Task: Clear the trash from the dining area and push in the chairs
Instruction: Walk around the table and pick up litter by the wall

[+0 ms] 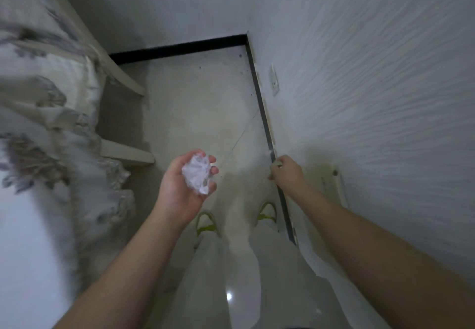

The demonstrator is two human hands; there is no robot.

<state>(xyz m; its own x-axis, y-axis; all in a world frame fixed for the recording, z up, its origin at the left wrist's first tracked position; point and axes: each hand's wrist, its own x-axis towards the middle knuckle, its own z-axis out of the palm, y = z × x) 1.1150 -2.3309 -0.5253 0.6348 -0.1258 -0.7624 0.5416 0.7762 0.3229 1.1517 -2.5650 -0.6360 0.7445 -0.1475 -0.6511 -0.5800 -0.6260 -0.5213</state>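
My left hand is palm up over the floor, its fingers curled around a crumpled wad of clear-white wrapper. My right hand reaches out to the right, close to the dark baseboard at the foot of the wall. Its fingers are curled shut, and I cannot tell whether anything small is inside them. A cream chair stands at the left, with its legs and rungs showing beside the hanging tablecloth.
A textured white wall with a socket runs along the right. Pale glossy floor lies ahead, ending at a corner. My feet in yellow-strapped slippers stand below my hands. The table with its patterned, blurred cloth fills the left side.
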